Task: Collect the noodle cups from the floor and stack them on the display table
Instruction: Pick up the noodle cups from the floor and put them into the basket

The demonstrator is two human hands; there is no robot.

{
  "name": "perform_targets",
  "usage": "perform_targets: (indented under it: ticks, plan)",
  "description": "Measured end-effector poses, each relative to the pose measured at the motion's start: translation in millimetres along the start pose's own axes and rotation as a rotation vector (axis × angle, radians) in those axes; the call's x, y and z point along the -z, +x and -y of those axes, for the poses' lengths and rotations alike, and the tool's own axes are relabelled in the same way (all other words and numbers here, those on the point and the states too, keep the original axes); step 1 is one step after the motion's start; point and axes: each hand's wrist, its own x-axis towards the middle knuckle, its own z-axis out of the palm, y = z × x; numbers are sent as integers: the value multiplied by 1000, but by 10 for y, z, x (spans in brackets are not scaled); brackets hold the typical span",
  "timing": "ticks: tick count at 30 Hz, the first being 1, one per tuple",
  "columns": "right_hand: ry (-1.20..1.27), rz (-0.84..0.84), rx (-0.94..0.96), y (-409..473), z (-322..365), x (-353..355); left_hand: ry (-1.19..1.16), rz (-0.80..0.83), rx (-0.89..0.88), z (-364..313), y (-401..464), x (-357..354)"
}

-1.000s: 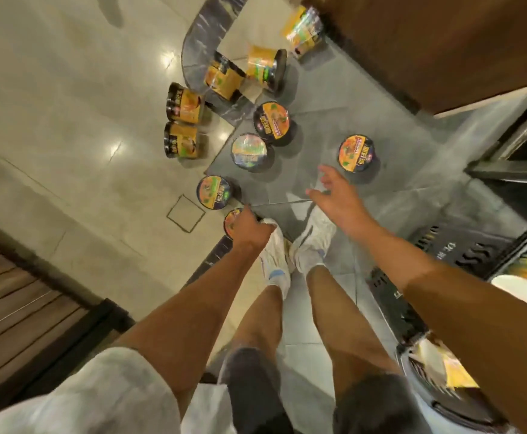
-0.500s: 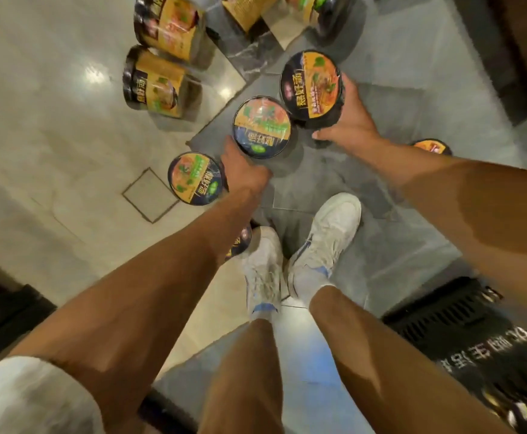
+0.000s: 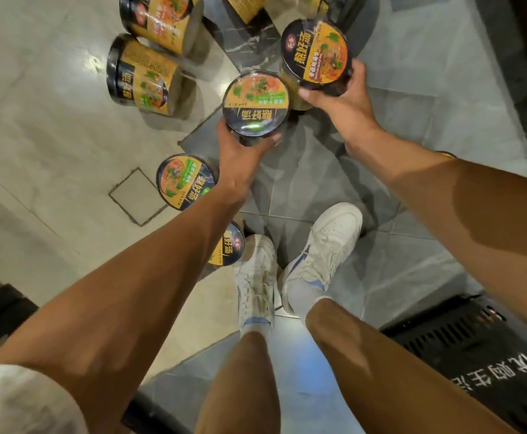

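The floor [image 3: 52,126] fills the view: pale polished tiles on the left, grey stone slabs on the right, with a small square inset plate [image 3: 138,197] set in the pale part. At the lower right lies a black slatted mat [image 3: 462,349] printed with white characters. Two bare legs run down from the bottom edge to a pair of white sneakers, the left sneaker [image 3: 256,277] and the right sneaker [image 3: 321,255], standing close together on the grey slabs.

Both arms reach forward. The left hand [image 3: 240,158] has its grip clenched round the side of an upright noodle cup with a green-and-orange lid [image 3: 256,104], held above the floor. The right hand [image 3: 340,98] grasps a noodle cup with an orange-and-black lid [image 3: 317,54], tilted slightly, its rim just beside the left-hand cup.

Other cups remain on the floor. Two toppled cups lie on their sides on the pale tiles, one nearer [image 3: 143,76] and one farther [image 3: 162,20], close together. An upright cup [image 3: 185,181] stands just left of the left wrist. Another upright cup [image 3: 227,249] shows partly under the left forearm, touching or nearly touching the left sneaker's toe. More cups are cut off by the top edge.
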Motion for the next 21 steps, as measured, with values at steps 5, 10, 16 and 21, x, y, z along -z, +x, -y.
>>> perform_targets:
  ticks: [5,10,16,21]
  plan:
    - [78,-72,-61,115,149,-46,-126,4,113,-186,216,24]
    - [236,-80,-138,-52,276,8,-156,-24,183,-384,109,51]
    - [351,-73,-245,-889,444,327,-171,102,245,-753,-635,180]
    - [489,-149,-343,-1905,624,671,-154,291,283,-1130,-1481,334]
